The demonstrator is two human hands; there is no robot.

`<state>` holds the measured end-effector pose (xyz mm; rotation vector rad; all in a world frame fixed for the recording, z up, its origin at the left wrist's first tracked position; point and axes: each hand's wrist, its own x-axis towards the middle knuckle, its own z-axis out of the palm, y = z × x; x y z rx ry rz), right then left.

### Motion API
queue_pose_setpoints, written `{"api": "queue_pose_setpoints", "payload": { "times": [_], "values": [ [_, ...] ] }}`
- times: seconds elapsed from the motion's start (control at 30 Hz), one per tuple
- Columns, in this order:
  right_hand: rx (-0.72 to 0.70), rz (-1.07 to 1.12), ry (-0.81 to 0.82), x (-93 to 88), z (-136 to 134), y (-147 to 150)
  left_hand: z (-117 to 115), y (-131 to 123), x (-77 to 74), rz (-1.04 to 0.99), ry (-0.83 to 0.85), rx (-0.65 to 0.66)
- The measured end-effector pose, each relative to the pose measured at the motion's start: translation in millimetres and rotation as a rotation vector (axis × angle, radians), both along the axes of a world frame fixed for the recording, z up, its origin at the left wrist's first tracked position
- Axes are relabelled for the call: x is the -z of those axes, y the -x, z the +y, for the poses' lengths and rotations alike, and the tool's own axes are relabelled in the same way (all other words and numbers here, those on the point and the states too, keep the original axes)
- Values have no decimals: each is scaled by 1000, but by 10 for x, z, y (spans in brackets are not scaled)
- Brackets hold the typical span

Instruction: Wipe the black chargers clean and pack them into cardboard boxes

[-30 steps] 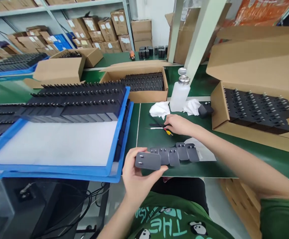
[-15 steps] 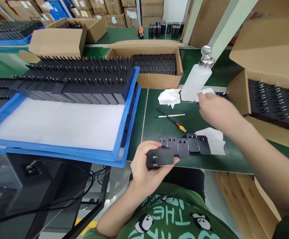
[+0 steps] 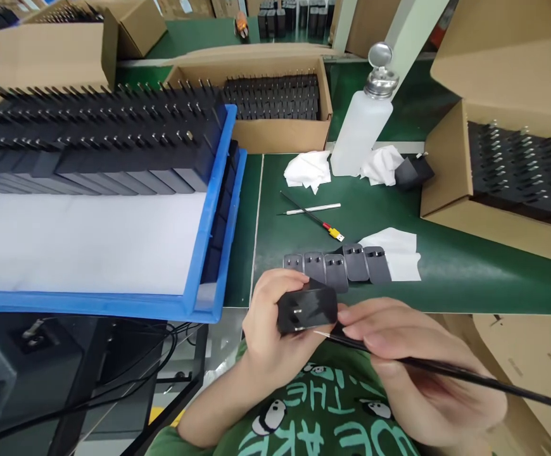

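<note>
My left hand (image 3: 273, 323) is closed around a black power adapter (image 3: 308, 308), its pronged face turned up toward me. In my right hand (image 3: 418, 361) I grip a long thin black stick (image 3: 427, 363) with a pale pointed tip, like a fine brush. That tip lies at the adapter's lower right edge; whether it touches cannot be made out. Just beyond the held adapter, several more adapters (image 3: 356, 262) stand in a row, prongs up. Beside them lies a white cloth (image 3: 401, 253).
A white pump bottle (image 3: 361, 133) stands behind crumpled wipes (image 3: 308, 171) and a tilted adapter (image 3: 413, 171). A cable with a yellow plug (image 3: 335, 233) crosses a white pen-like tool (image 3: 320, 208). Blue trays (image 3: 211, 221) flank the left; cartons of adapters stand behind (image 3: 280, 136) and right (image 3: 446, 168).
My right hand has let go of the white wipe by the bottle and come back to the left hand, now holding the thin black stick. The held adapter's face looks glossier. The view has shifted.
</note>
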<state>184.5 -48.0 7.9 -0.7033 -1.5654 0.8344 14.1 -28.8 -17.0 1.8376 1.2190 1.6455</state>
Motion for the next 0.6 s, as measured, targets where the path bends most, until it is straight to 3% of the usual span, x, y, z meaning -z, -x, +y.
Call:
{"api": "queue_pose_setpoints", "payload": {
  "times": [0.6],
  "values": [
    [-14, -56, -50, 45, 37, 6, -12, -20, 21, 5, 35, 20]
  ]
}}
